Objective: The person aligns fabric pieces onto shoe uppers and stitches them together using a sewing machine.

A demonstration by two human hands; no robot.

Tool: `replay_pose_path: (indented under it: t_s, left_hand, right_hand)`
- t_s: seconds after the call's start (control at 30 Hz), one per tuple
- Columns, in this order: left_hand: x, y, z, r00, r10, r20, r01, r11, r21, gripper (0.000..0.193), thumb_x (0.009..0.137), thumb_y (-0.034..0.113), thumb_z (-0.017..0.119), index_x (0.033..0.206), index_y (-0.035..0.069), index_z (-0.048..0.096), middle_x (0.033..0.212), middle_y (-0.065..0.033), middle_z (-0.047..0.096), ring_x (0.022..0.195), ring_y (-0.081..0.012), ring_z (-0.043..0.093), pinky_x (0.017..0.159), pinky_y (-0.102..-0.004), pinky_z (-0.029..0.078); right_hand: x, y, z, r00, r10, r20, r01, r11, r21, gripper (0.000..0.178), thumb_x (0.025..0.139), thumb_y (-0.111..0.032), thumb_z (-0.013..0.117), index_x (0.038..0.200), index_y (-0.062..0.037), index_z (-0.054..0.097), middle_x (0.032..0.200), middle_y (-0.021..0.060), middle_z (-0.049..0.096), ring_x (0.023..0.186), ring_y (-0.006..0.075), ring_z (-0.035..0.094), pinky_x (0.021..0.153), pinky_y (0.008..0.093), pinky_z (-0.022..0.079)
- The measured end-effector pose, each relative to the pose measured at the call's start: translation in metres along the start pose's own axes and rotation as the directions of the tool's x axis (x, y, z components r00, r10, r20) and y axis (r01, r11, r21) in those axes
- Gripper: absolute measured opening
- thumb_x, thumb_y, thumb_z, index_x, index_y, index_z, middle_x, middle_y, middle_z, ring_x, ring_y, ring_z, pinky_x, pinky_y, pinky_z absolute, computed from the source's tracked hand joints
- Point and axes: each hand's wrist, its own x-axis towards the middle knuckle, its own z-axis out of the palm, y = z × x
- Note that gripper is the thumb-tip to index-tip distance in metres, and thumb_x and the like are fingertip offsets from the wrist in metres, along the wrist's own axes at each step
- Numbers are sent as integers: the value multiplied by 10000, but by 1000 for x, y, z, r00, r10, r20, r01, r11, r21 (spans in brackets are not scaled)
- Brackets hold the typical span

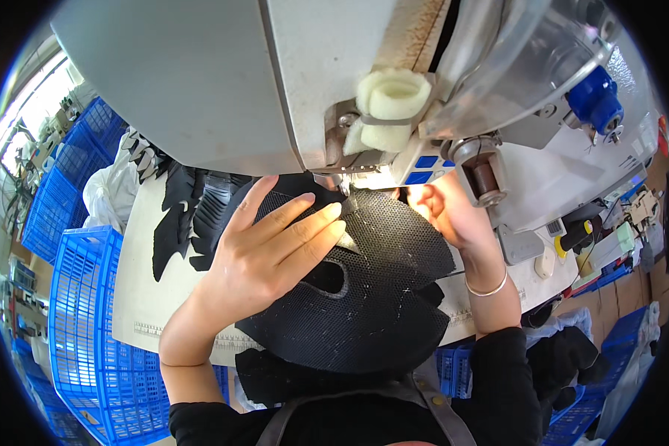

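Note:
A black mesh fabric piece point(379, 297) with an oval cutout and notched edges lies on the pale table of a sewing machine point(193, 82). My left hand point(264, 249) rests flat on it, fingers stretched toward the lit needle area point(343, 184) and close to the presser foot. Along the piece's upper right edge, my right hand point(453, 212) is closed with curled fingers. The machine head partly covers its fingertips, so what they pinch is unclear. A bracelet circles the right wrist. More dark material point(282, 375) hangs at the table's front edge.
Stacked black cut pieces point(177, 215) lie left of the machine. Blue crates point(89, 320) stand at the table's left. A metal bobbin holder point(486, 175) and a clear guard point(513, 74) jut out at right. Ruler tape point(234, 340) runs along the front edge.

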Motion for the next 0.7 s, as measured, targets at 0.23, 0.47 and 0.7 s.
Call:
replay_pose_path:
  t_s: [0.23, 0.47, 0.7]
  left_hand:
    - [4, -3, 0, 1000, 3, 11, -4, 1000, 24, 231, 733, 107, 656, 958, 102, 712, 1013, -35, 716, 980, -204, 678, 1015, -448, 413]
    - [-2, -55, 32, 995, 49, -81, -68, 963, -259, 303, 689, 6, 631, 972, 89, 702, 975, -52, 722, 956, -254, 686, 676, -312, 492]
    - [-5, -22, 8, 996, 53, -76, -53, 999, 3, 311, 678, 24, 646, 984, 53, 691, 977, -89, 712, 946, -256, 679, 905, -431, 505]
  right_hand:
    - [-7, -5, 3, 962, 190, 195, -77, 876, -476, 336, 876, -235, 700, 645, 6, 654, 565, -67, 500, 540, 8, 342, 481, 226, 269]
    - [-9, -10, 23, 994, 110, 29, -77, 843, -533, 450, 873, -243, 699, 522, -2, 555, 452, -4, 471, 444, 61, 413, 440, 266, 317]
    - [-55, -29, 64, 813, -549, 195, 226, -11, -974, 391, 758, -155, 756, 1095, -34, 599, 1013, 80, 625, 929, 260, 602, 803, 360, 459]
